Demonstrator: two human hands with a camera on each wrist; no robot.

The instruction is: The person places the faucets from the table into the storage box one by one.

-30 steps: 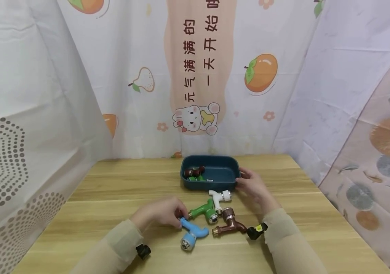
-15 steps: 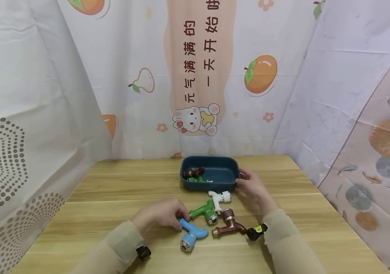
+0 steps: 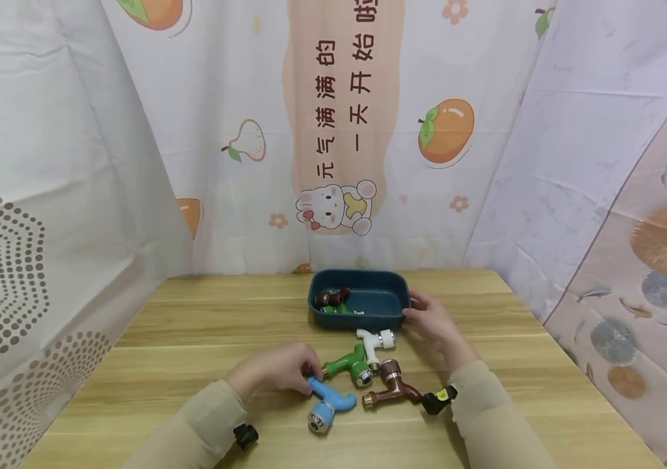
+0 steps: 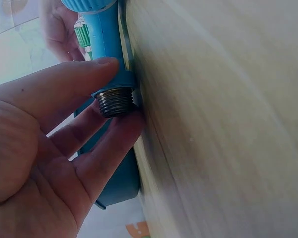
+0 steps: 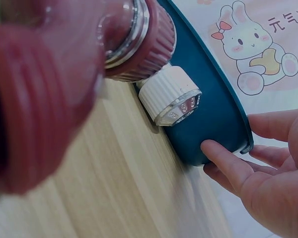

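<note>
My left hand point(image 3: 284, 369) pinches the threaded end of a light blue plastic faucet point(image 3: 326, 398) that lies on the table; in the left wrist view, thumb and fingers sit on either side of its dark thread point(image 4: 115, 102). At the back, my right hand point(image 3: 432, 322) grips the right end of a dark blue bin point(image 3: 376, 320), its fingers spread round the corner point(image 5: 223, 161). Inside the bin's left part are a brown faucet point(image 3: 330, 298) and a green one partly hidden by the wall.
Between my hands lie a green faucet point(image 3: 348, 365), a white faucet point(image 3: 372, 344) right in front of the bin, and a brown faucet point(image 3: 393, 387) near my right wrist. A printed curtain point(image 3: 240, 195) hangs behind the wooden table point(image 3: 216, 306).
Both hands keep their holds and the faucets stay where they are. Only the head view has shifted very slightly.
</note>
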